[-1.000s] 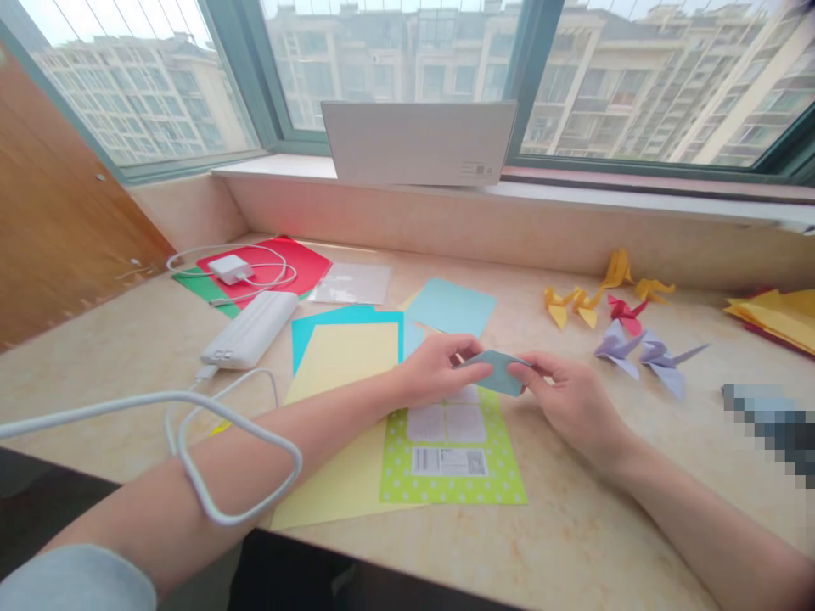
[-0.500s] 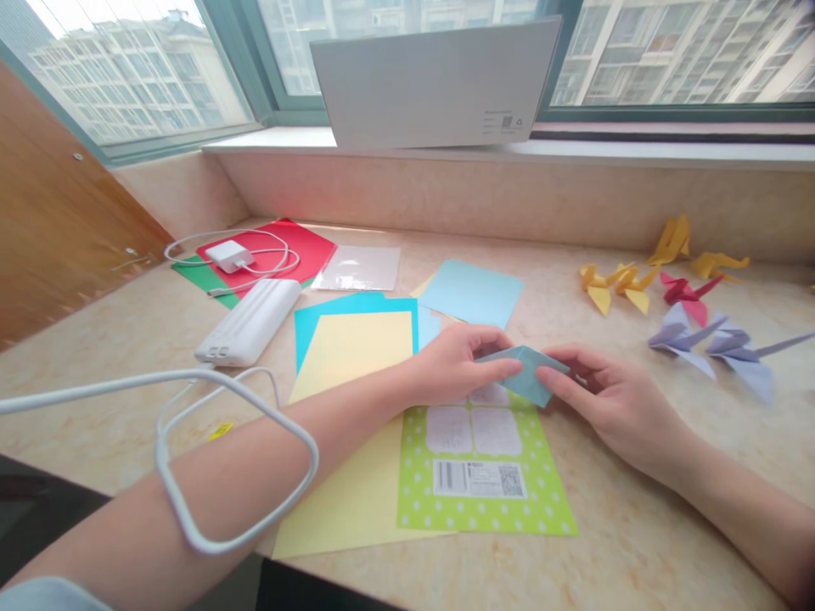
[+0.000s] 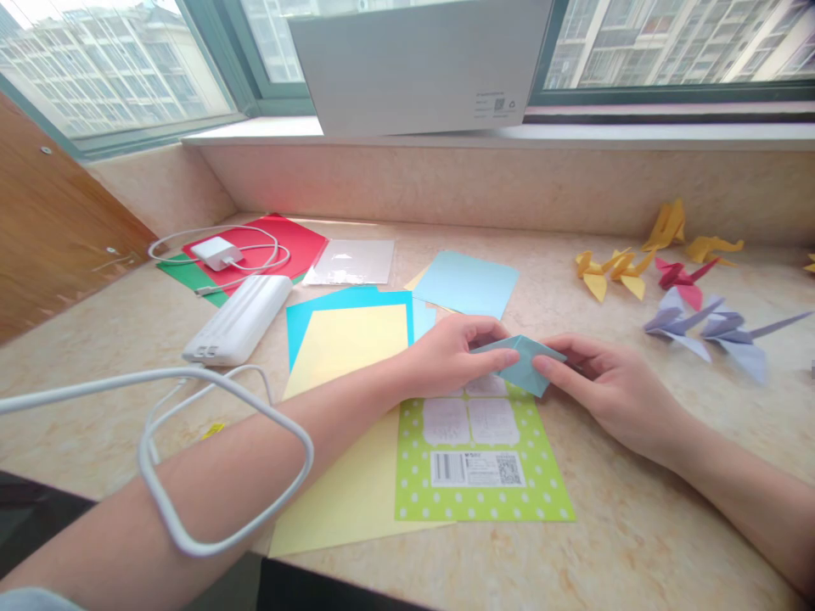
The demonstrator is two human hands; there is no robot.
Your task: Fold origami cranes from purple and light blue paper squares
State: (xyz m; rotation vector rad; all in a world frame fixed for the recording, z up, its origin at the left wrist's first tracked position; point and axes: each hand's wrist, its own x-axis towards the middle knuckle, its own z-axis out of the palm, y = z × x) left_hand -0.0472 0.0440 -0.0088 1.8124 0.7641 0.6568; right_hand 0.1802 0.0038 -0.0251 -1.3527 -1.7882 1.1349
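A folded piece of light blue origami paper (image 3: 525, 368) is held between my two hands above the top edge of a green dotted sheet (image 3: 484, 502). My left hand (image 3: 462, 355) pinches its left side, thumb on top and fingers behind. On the right side, my right hand (image 3: 595, 378) grips it with the thumb on the near face; its other fingers are partly hidden behind the paper. Under my left forearm lie pale yellow sheets (image 3: 356, 348). Just beyond my hands rests a flat light blue square (image 3: 471, 280).
Several folded cranes stand at the right: yellow (image 3: 593, 273), red (image 3: 682, 280) and lilac (image 3: 739, 339). At the left are a white power bank (image 3: 245, 318), a charger (image 3: 216, 252) on red paper (image 3: 299, 242), and a white cable (image 3: 309, 450) looping over my left forearm. A grey-white box (image 3: 420, 72) stands on the sill.
The view has shifted slightly, so the scene sits a little higher and further left. Both hands keep hold of the blue paper, with almost the same grip.
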